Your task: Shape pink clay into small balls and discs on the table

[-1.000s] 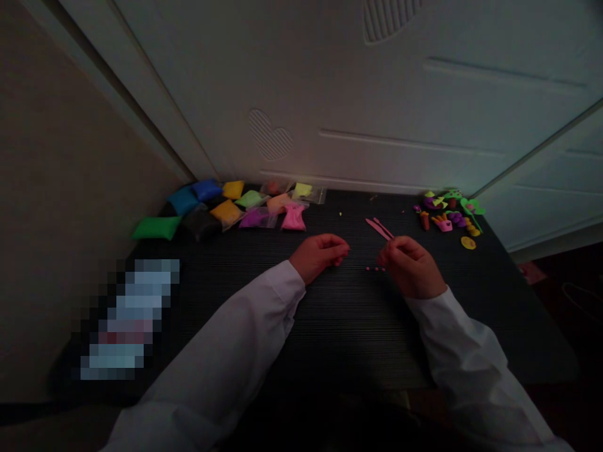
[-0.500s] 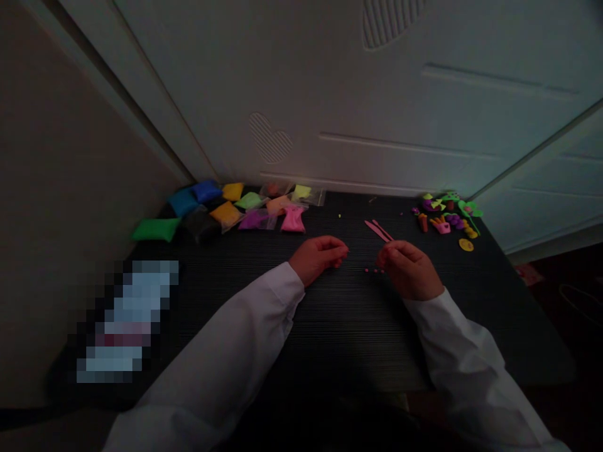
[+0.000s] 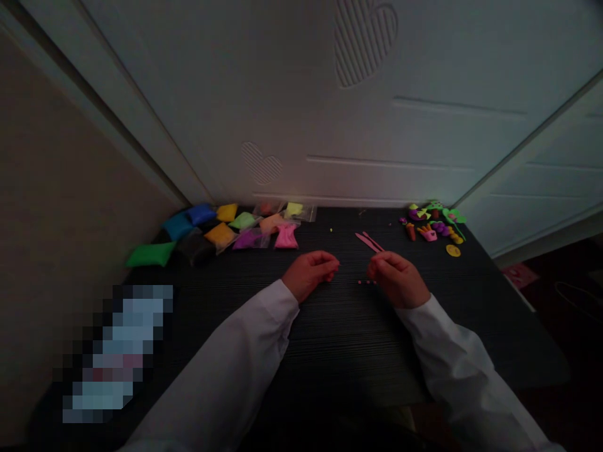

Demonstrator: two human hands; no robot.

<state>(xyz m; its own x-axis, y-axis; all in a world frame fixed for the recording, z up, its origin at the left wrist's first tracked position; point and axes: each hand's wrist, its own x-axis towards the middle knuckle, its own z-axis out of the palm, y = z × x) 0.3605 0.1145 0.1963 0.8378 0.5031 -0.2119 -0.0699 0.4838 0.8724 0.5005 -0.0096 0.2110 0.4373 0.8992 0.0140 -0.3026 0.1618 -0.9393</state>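
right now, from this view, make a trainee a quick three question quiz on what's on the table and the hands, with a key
1. True or false: the pink tools lie apart from the left hand.
2. What colour is the pack farthest to the left?
A) pink
B) green
C) purple
3. Short answer: which hand is nearer the small pink bits?

Key
1. True; bare tabletop shows between them.
2. B; the green pack is at the left end of the group.
3. The right hand; the bits lie by its fingertips.
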